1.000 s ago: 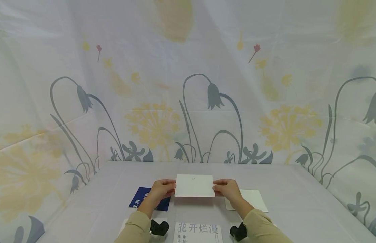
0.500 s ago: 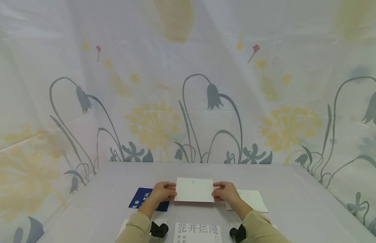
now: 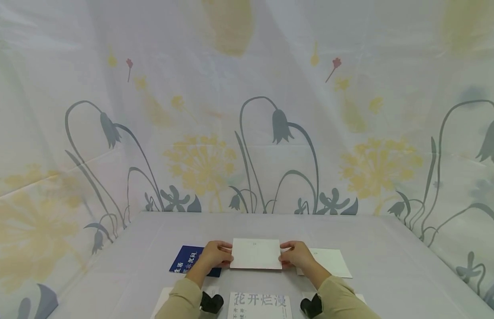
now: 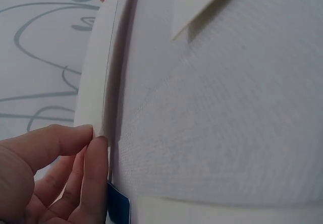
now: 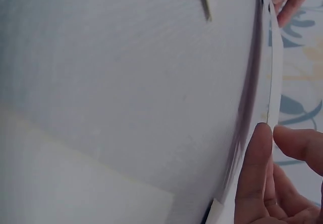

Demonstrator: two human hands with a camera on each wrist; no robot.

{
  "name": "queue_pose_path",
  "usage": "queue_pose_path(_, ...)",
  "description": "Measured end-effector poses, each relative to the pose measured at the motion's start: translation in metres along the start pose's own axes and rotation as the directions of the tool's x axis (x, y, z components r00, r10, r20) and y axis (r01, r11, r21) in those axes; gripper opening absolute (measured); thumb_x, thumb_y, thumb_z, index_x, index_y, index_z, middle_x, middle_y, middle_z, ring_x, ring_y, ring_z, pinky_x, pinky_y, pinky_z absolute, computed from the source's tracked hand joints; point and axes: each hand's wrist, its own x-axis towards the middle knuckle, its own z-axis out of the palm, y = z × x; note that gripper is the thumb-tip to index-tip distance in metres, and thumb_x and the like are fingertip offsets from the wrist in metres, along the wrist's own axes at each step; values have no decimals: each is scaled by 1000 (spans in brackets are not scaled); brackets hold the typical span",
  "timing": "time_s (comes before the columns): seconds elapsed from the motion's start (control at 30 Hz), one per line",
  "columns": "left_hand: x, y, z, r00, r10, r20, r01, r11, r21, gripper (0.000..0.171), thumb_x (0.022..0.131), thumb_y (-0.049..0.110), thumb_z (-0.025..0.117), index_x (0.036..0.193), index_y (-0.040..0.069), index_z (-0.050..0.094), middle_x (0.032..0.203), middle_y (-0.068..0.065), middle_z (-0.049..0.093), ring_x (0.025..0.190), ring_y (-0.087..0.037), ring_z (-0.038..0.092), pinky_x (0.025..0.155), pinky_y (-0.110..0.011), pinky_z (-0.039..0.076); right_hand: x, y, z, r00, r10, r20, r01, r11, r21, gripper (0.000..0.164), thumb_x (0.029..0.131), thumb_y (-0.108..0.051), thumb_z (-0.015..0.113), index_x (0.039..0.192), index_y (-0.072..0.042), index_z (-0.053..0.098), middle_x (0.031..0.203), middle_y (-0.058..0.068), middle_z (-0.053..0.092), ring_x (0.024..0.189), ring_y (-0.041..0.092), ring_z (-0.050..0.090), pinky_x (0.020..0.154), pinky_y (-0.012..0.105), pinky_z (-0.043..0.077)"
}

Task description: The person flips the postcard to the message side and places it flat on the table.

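Observation:
Between the two hands, a plain white card with a tiny mark near its far edge hovers just over the table, a shadow beneath it. My left hand pinches its left edge; in the left wrist view, thumb and fingers meet on the card. At the opposite edge, my right hand grips it with thumb and fingertips, as the right wrist view also shows. A dark blue card with white lettering lies partly behind the left hand. Beside the right hand lies another white card.
Nearest the body lies a white card with large grey characters, cut off by the frame. More white cards, one at lower left, are partly covered by the sleeves. A flower-printed curtain surrounds the pale tablecloth.
Both hands have brought the white card lower and a little closer to the body, keeping hold of its side edges. The cards lying on the table have stayed put.

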Motion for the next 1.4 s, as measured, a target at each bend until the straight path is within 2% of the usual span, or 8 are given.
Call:
queue_pose_path(0.3, 0, -1, 1, 999, -24, -23, 26, 998, 62, 35, 75, -9, 68, 109, -9, 60, 87, -10, 61, 68, -16, 61, 61, -31, 56, -3, -2, 1, 996, 76, 46, -75, 997, -18, 39, 75, 10, 65, 112, 13, 54, 82, 15, 55, 62, 18, 59, 57, 28, 55)
queue_pose_path(0.6, 1, -2, 2, 1000, -7, -19, 9, 995, 103, 33, 73, -9, 69, 105, -9, 62, 83, -10, 59, 63, -15, 61, 59, -30, 55, -5, -6, 1, 991, 111, 74, -108, 993, -54, 38, 76, 10, 64, 113, 14, 53, 77, 12, 59, 60, 17, 57, 56, 26, 54)
queue_pose_path(0.77, 1, -1, 2, 999, -34, -32, 37, 992, 121, 35, 72, -9, 70, 106, -10, 61, 85, -11, 59, 62, -15, 61, 59, -30, 55, -5, -6, -1, 991, 106, 83, -101, 993, -61, 36, 77, 10, 63, 111, 14, 53, 76, 12, 59, 58, 15, 57, 56, 25, 53)
queue_pose_path(0.97, 1, 4, -1, 997, -62, -37, 65, 992, 107, 37, 75, -6, 69, 111, -9, 59, 87, -13, 60, 62, -15, 61, 61, -29, 55, -3, -6, -6, 993, 61, 98, -52, 994, -92, 42, 76, 7, 65, 116, 11, 52, 83, 14, 56, 61, 16, 58, 58, 26, 53)
queue_pose_path(1.17, -1, 8, -7, 1000, 8, 8, -8, 999, 48, 37, 79, -4, 68, 114, -12, 56, 89, -14, 61, 71, -17, 62, 67, -32, 55, -2, -4, -10, 994, 2, 105, 8, 996, -87, 44, 76, 3, 68, 117, 8, 54, 84, 12, 58, 66, 18, 60, 62, 30, 54)
queue_pose_path(1.27, -4, 9, -10, 999, 53, 13, -53, 997, 52, 37, 80, -2, 68, 114, -12, 56, 90, -13, 61, 75, -20, 63, 69, -34, 55, -3, -6, -11, 994, -25, 111, 31, 998, -53, 44, 76, 4, 68, 118, 8, 54, 85, 12, 58, 70, 19, 61, 66, 33, 55)
queue_pose_path(1.4, -7, 11, -13, 997, 81, 13, -81, 995, 61, 37, 81, 2, 69, 114, -10, 57, 91, -12, 61, 79, -22, 63, 71, -34, 55, -8, -11, -14, 993, -49, 104, 52, 998, -26, 43, 77, 4, 68, 118, 8, 54, 85, 13, 57, 73, 22, 61, 68, 35, 55)
